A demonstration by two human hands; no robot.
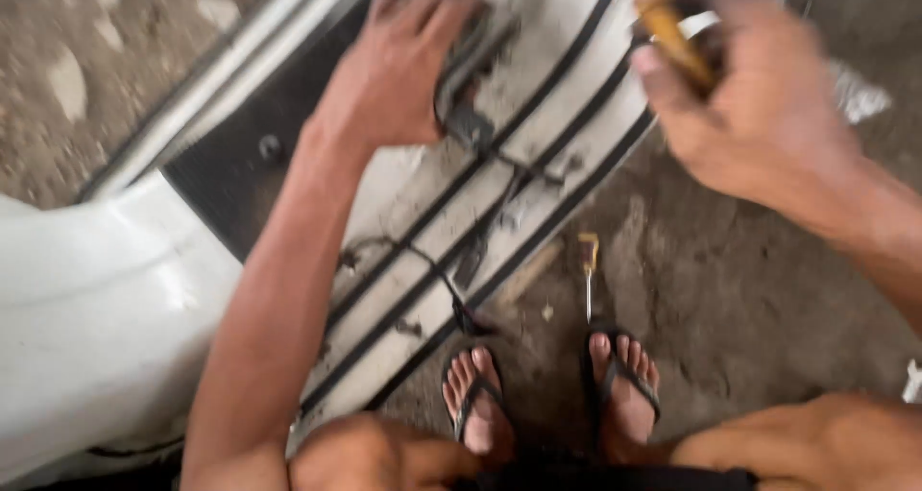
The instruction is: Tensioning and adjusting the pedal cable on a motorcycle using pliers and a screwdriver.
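Observation:
My left hand (389, 69) grips a dark part at the top of a dirty white scooter floorboard (538, 179) that has black rubber strips running along it. My right hand (759, 107), blurred with motion, is closed around a tool with a yellow-brown handle (672, 32) at the floorboard's upper right edge. Loose black wires (427, 261) run across the middle of the board.
A small screwdriver with a yellow handle (588, 270) lies on the dirt floor just past my feet in black sandals (629, 395). The white scooter body (86, 299) fills the left side. A black panel (240, 174) sits beside the floorboard.

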